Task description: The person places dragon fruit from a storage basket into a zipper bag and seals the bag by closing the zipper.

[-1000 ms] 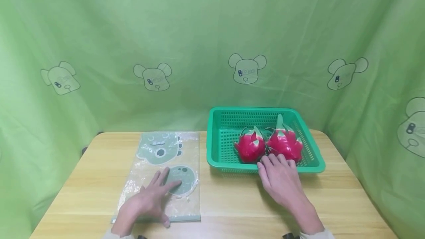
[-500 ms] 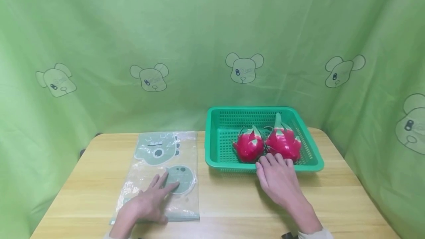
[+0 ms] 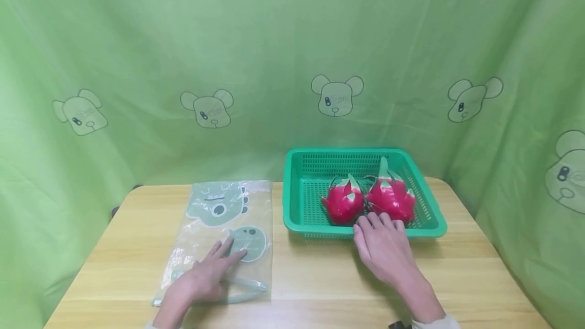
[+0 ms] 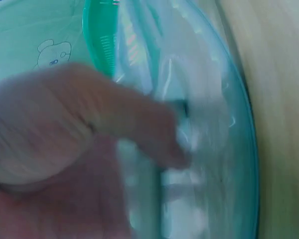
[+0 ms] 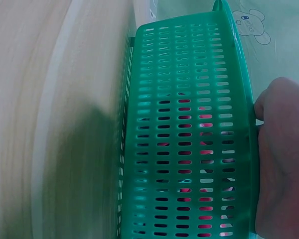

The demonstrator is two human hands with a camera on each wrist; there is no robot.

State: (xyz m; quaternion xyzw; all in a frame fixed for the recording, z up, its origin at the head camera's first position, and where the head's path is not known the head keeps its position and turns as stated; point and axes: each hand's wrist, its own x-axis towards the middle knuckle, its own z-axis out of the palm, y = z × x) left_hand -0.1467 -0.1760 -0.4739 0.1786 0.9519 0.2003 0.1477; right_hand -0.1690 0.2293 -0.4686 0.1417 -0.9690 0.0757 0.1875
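Observation:
On the left of the table lies a clear plastic zip bag (image 3: 256, 202) with green cartoon prints. My left hand (image 3: 207, 275) lies over its near part, index and middle fingers stretched on the upper film. The green near edge is parted into a gap beside the hand. In the left wrist view the bent thumb (image 4: 154, 129) is at the bag's mouth, against the film. My right hand (image 3: 384, 248) grips the front rim of a green plastic basket (image 3: 292, 192), fingers curled over it. Two red dragon fruits (image 3: 344, 202) with green-tipped scales sit in the basket, behind those fingers.
The wooden table (image 3: 315, 278) reaches back to a green curtain (image 3: 274, 39) printed with bear heads, which also hangs at both sides. A strip of tabletop separates the bag from the basket.
The bag's near edge, flat before, is now raised and parted beside my left hand. The left thumb, visible at that edge earlier, is now hidden from the head view. My right hand stays on the rim.

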